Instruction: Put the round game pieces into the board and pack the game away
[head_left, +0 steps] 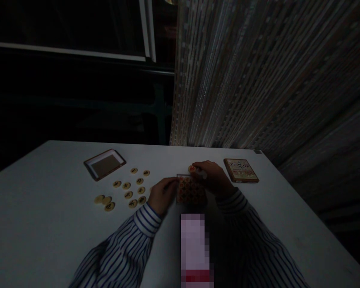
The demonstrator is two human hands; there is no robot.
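Observation:
Between my two hands lies a small clear-edged tray (pixel 191 192) filled with rows of round Chinese chess pieces with red marks. My right hand (pixel 213 176) pinches one chess piece (pixel 192 169) with a red character, just above the tray's far edge. At the tray's left side is my left hand (pixel 162 196), its thumb and fingers closed on the tray's edge near the upper left corner. To the left of that hand, several loose chess pieces (pixel 128 195) with dark characters are spread over the white table (pixel 63 240).
An open shallow box half (pixel 105 164) lies at the back left. The printed box lid (pixel 241 170) rests at the back right. Beyond the table hangs a beaded string curtain (pixel 228 72). A blurred pinkish block (pixel 195 244) covers part of the near middle.

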